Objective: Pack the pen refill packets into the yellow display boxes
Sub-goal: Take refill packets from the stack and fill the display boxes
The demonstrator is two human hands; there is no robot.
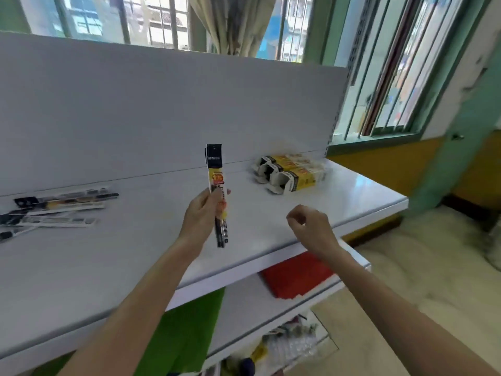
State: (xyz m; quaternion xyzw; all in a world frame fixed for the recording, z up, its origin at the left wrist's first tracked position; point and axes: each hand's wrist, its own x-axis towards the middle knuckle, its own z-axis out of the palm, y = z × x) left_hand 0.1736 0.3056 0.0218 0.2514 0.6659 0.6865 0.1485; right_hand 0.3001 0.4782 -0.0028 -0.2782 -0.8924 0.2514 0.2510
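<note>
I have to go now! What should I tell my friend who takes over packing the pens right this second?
Left hand: grips one refill packet upright above the white shelf.
Right hand: fingers curled, holds nothing, near the shelf's front edge.
Yellow boxes: a few lying on their sides at the back right of the shelf, open ends facing left. What is inside cannot be seen.
Loose packets: a pile on the shelf, far left.
Done: one packet is in hand.
Left: slide it into a box, then pack the pile.
</note>
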